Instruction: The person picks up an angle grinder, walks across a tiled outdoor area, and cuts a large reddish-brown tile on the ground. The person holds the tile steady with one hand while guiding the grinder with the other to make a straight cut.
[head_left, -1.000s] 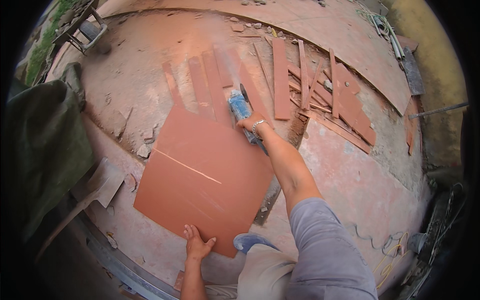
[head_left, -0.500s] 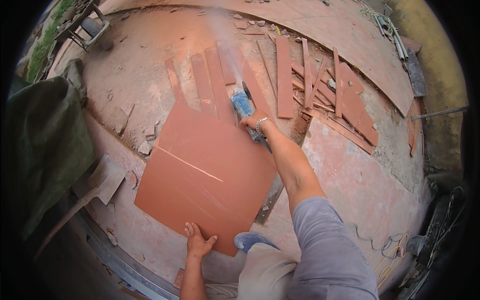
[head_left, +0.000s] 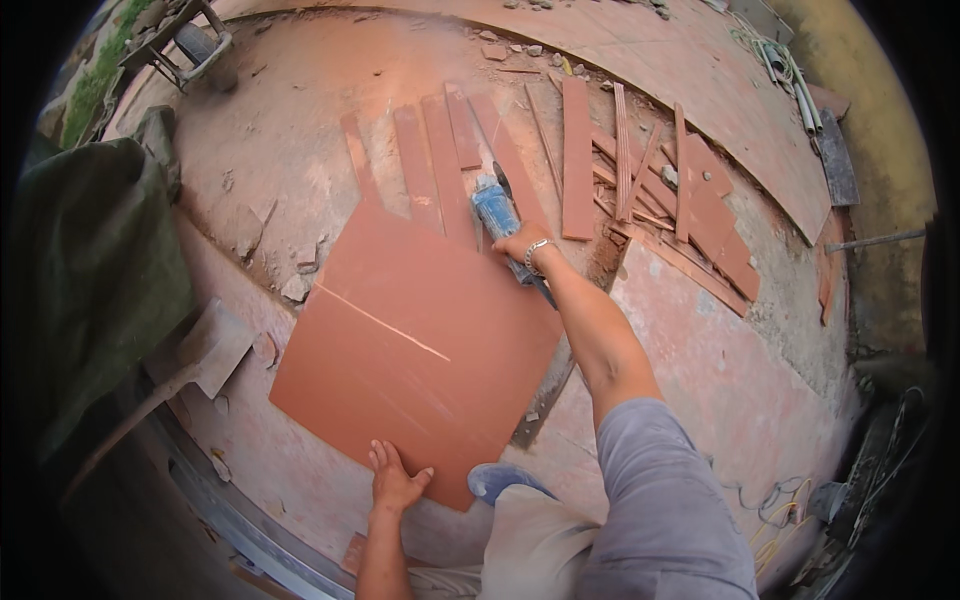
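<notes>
A large red-brown tile (head_left: 400, 290) lies slanted across the ground in front of me, with a pale straight groove cut partway over it from its left edge. My left hand (head_left: 397, 483) rests on the tile's near edge, fingers spread. In my right hand (head_left: 525, 247) is a blue angle grinder (head_left: 494, 212), gripped round its body beyond the tile's far right edge. The grinder's dark disc (head_left: 501, 178) points away from me over the tile strips. Whether the disc touches anything I cannot tell. My blue shoe (head_left: 505, 482) is beside the tile's near corner.
Cut tile strips (head_left: 440, 160) lie beyond the tile, and a heap of tile offcuts (head_left: 710, 210) is at the right. A shovel (head_left: 215, 350) and a dark green tarp (head_left: 110, 290) are at the left. A wheelbarrow (head_left: 190, 50) stands far left; cables (head_left: 785, 510) lie lower right.
The dust plume shooting from the grinder's disc has mostly faded. The view has shifted slightly; my left hand stays on the tile and my right keeps hold of the grinder.
</notes>
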